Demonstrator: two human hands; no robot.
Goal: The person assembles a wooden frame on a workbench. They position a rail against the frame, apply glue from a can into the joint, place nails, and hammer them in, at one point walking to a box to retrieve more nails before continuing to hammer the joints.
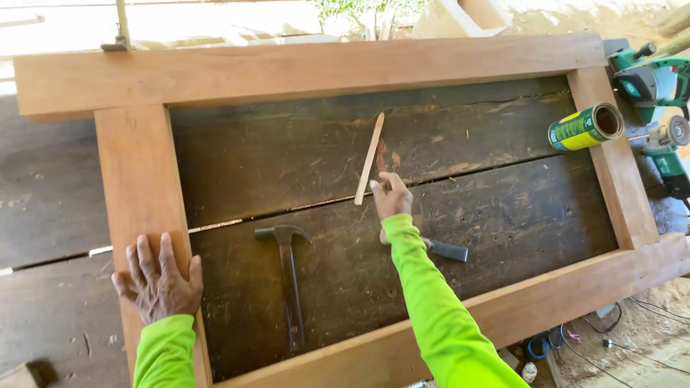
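A reddish wooden frame [302,68] lies flat on a dark plank workbench [503,215]. My left hand [158,280] rests flat and open on the frame's left rail. My right hand [392,195] reaches into the middle of the frame, its fingers at the lower end of a thin wooden stick [369,156] that lies slanted on the planks. Whether the fingers grip the stick or only touch it is unclear. A claw hammer [289,280] lies between my arms. A dark-handled chisel [445,250] lies partly under my right forearm.
A yellow-green can [586,128] lies on its side on the frame's right rail. Green power tools [658,108] sit at the far right edge. Cables [611,330] trail on the ground at lower right. A clamp [118,32] stands at the top left.
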